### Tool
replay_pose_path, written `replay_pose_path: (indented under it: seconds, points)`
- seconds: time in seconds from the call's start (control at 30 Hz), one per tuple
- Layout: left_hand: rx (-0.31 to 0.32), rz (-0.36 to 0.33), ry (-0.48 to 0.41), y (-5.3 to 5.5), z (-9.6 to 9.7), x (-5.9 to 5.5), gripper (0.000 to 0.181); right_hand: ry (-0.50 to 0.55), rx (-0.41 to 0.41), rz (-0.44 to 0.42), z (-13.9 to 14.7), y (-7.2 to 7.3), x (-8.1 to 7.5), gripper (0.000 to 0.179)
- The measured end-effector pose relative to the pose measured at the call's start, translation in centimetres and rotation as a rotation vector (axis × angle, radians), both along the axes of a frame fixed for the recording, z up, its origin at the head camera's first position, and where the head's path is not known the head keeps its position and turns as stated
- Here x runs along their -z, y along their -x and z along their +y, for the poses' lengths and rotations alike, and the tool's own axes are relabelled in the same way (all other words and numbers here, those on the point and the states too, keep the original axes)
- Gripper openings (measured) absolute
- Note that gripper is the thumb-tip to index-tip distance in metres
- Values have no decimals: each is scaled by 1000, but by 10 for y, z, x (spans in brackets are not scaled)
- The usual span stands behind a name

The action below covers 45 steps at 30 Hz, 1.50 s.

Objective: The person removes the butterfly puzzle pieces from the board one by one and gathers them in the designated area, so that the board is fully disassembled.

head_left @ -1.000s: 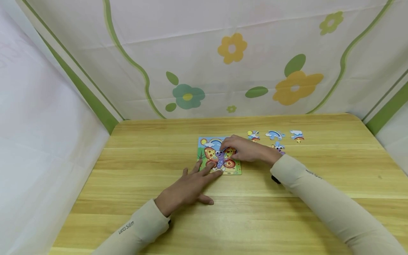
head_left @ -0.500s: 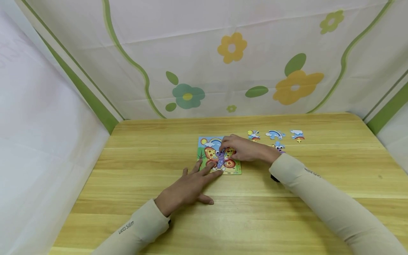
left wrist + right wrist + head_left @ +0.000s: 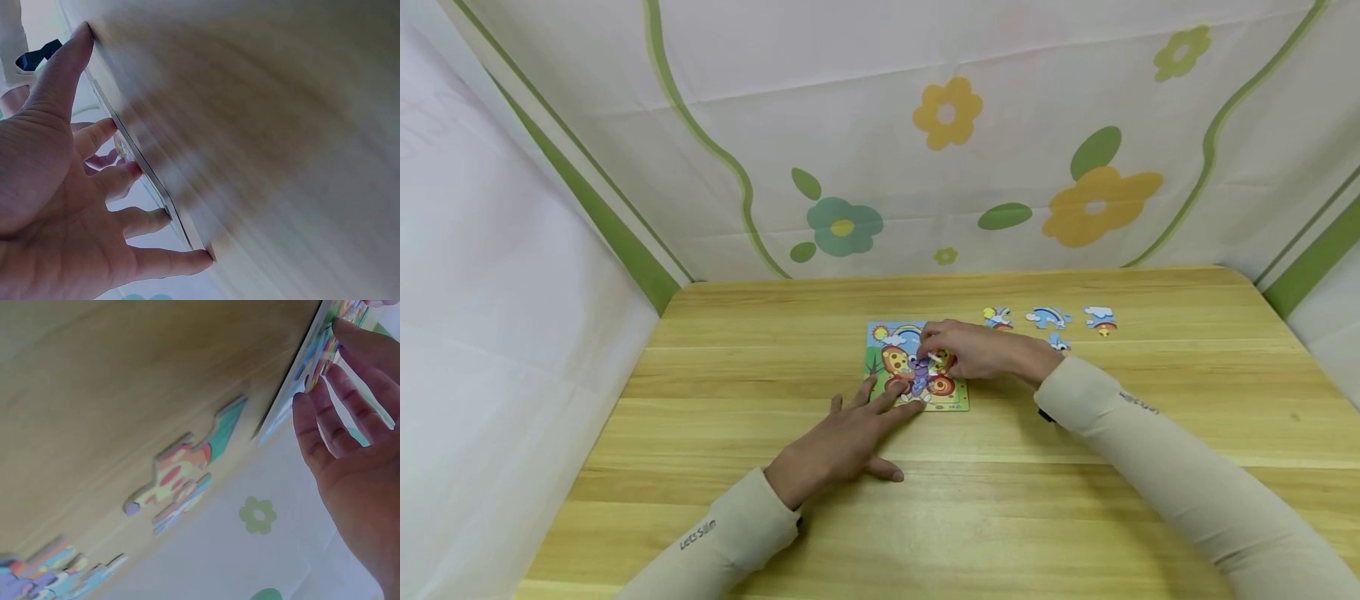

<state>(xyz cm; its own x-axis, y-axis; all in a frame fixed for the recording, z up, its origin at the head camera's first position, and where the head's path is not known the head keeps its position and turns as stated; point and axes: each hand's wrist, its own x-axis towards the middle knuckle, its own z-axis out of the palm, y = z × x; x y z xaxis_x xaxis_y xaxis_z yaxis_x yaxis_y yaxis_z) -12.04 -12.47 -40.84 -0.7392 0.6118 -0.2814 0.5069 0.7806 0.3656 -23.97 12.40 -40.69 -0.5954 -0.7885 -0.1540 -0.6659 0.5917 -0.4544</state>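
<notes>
Left hand point(image 3: 853, 437): fingers spread wide, tips at the near-left edge of the butterfly puzzle board point(image 3: 957, 407), flat on the wooden table point(image 3: 1000, 517). Right hand point(image 3: 976, 348), over the board's right half: fingertips drawn together, pinching a wing piece point(image 3: 326, 359). Farther right, loose puzzle pieces point(image 3: 1049, 317); flowered cloth point(image 3: 865, 125) behind.

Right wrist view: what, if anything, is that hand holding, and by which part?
The right hand seems to pinch a flat, multicoloured puzzle piece; which part it grips cannot be told.
</notes>
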Motion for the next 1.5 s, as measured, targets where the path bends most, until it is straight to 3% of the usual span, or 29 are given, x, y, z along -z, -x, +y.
replay_pose_path:
  seconds: [0.4, 0.8, 1.1, 1.5]
  points:
    - [2, 6, 0, -1, 0, -1, 90, -22, -23, -12, -2, 0, -6, 45]
    - [3, 9, -7, 0, 0, 0, 90, 57, 44, -20, 9, 1, -14, 50]
    - [4, 8, -2, 0, 1, 2, 91, 107, 89, 30, 39, 1, -22, 47]
    - [1, 7, -8, -2, 0, 0, 92, 97, 181, 83, 103, -4, -29, 48]
